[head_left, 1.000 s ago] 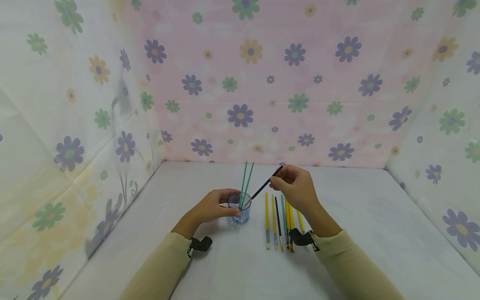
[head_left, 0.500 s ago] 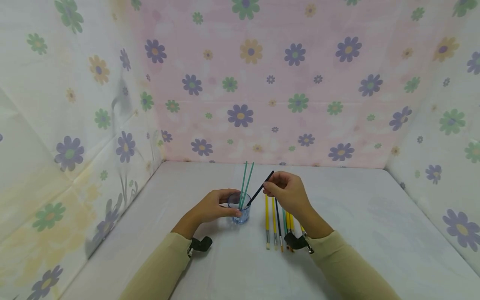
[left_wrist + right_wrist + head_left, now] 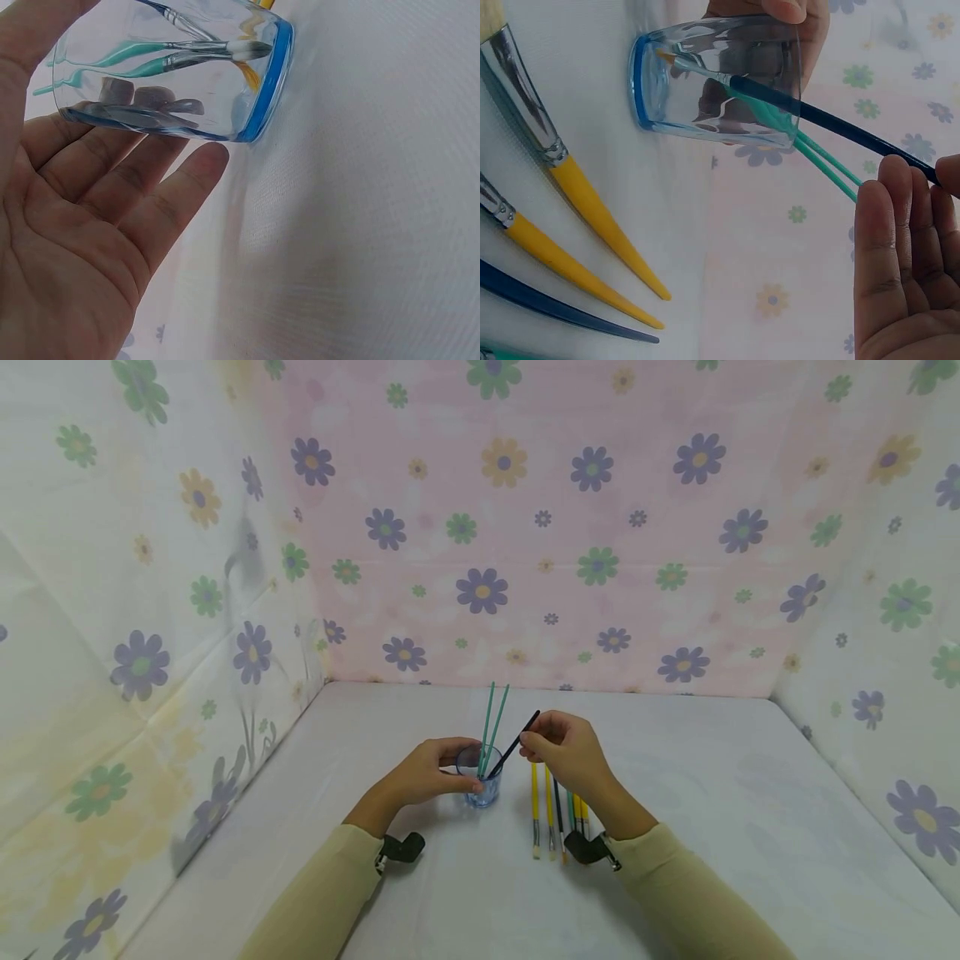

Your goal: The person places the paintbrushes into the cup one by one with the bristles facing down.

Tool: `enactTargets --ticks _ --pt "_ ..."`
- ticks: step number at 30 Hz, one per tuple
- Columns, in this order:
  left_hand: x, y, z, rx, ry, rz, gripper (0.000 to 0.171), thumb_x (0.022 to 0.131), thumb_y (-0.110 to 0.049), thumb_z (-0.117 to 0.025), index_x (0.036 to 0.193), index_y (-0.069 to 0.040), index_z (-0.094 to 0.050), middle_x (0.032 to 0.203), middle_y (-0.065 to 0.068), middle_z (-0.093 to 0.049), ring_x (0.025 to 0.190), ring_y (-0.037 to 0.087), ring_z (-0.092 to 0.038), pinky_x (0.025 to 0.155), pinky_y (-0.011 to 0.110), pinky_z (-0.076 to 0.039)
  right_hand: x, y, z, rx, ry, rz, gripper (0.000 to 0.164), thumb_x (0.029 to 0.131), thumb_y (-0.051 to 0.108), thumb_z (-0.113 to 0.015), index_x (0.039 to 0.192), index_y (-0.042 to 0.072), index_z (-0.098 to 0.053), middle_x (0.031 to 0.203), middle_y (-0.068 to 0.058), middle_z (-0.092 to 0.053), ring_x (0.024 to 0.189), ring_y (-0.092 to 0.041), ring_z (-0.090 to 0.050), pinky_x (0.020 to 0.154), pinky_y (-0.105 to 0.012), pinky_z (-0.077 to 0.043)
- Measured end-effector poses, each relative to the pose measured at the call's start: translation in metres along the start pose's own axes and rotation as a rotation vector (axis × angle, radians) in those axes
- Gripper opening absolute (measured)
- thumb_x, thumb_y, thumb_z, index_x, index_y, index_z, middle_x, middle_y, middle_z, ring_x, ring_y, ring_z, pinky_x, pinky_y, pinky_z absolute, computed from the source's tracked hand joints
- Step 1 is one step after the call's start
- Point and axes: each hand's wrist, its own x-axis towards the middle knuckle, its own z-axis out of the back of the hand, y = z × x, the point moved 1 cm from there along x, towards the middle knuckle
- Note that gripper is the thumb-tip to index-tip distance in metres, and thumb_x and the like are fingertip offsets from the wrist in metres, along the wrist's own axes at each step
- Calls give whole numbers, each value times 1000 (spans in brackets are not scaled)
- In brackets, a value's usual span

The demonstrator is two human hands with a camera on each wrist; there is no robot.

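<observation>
pinching the navy paintbrush (image 3: 832, 123) between thumb and fingertips of the right hand (image 3: 570, 752), held its bristles inside the clear tumbler (image 3: 682, 101) beside two green paintbrushes (image 3: 766, 115); gripped the tumbler with the left hand's (image 3: 427, 772) thumb and fingers.

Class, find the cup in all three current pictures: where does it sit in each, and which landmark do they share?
Head: the cup is centred across, below the middle.
Left wrist: the cup is at upper left, sideways, cut off by the top edge.
Right wrist: the cup is at upper middle, sideways, mouth to the right.
Shared landmark: the two green brushes in it.
</observation>
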Motion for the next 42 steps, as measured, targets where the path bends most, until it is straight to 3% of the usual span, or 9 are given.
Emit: enactTargets --ticks 4,11,21,28,34,42 --pt "0 0 0 -11 5 -2 77 80 -43 -90 146 -23 -57 139 -3 -66 135 24 -59 111 49 -49 0 -2 -1 -5 11 -19 13 98 19 -71 102 8 -69 102 -18 -73 88 -24 -75 86 -51 -62" --pt "1 2 1 -20 16 -15 77 81 -40 -90 147 -21 -56 139 -3 -65 135 23 -59 110 46 -50 2 -2 2 -32 -7 -23 16 100 21 -70 108 7 -70 105 -17 -73 96 -35 -75 78 -33 -64" --pt "1 2 0 -23 13 -10 77 80 -41 -90 146 -22 -57 136 -3 -67 130 21 -62 109 44 -52 6 -4 14 -64 -31 -64 28 100 24 -70 122 6 -71 114 -16 -75 97 -29 -76 84 -38 -63" --pt "1 5 0 -15 25 -44 76 81 -41 -90 146 -22 -55 132 -3 -67 127 19 -64 109 44 -52 6 -4 30 -135 -22 -80 28 101 21 -67 125 8 -70 114 -13 -74 100 -27 -75 87 -41 -63" --pt "2 7 0 -24 52 -71 75 82 -43 -88 144 -22 -54 131 -3 -66 126 19 -64 111 46 -50 2 -15 50 -193 -18 -147 28 100 24 -70 124 9 -69 117 -12 -73 104 -32 -74 85 -37 -63" --pt "2 4 -2 -57 60 -46 74 83 -39 -88 144 -21 -51 132 -3 -66 126 18 -62 111 46 -49 -8 -30 83 -292 6 -237 39 99 31 -72 127 6 -66 122 -14 -71 106 -31 -73 87 -40 -63"
